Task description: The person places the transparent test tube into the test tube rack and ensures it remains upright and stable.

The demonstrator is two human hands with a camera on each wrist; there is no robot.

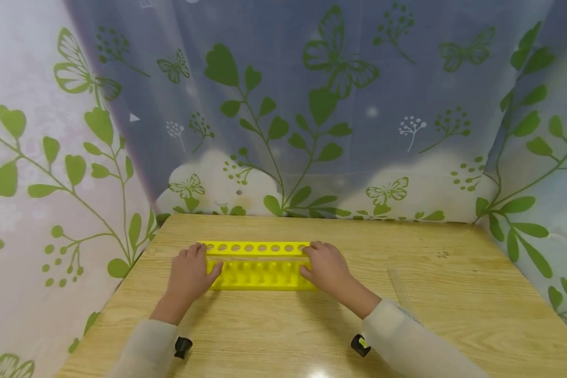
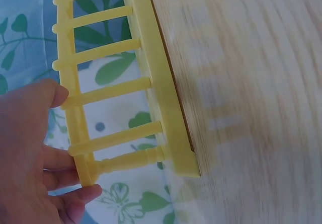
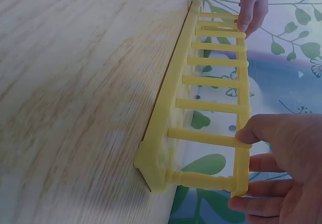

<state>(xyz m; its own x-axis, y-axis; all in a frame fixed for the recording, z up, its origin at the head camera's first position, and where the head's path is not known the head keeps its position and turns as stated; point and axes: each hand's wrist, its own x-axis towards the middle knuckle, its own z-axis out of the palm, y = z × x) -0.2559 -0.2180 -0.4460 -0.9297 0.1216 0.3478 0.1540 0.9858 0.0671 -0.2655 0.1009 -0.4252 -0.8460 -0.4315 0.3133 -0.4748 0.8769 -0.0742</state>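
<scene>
A yellow plastic test tube rack (image 1: pixel 261 274) is held upright at the middle of the wooden table, its long side facing me. Round holes line its top bar, and a row of pegs rises from the solid base. My left hand (image 1: pixel 189 273) grips the left end of the top bar, fingers behind and thumb in front. At the other end, my right hand (image 1: pixel 328 269) holds the bar the same way. In the right wrist view, slim rods (image 3: pixel 211 105) join base and bar. Whether the base touches the tabletop or hovers just over it, I cannot tell.
A clear, ruler-like strip (image 1: pixel 399 287) lies on the wooden table (image 1: pixel 453 304) to the right of the rack. Behind the table hangs a leaf-and-butterfly patterned curtain (image 1: pixel 283 105). A small black device (image 1: pixel 183 347) sits at the left wrist, another (image 1: pixel 360 345) at the right.
</scene>
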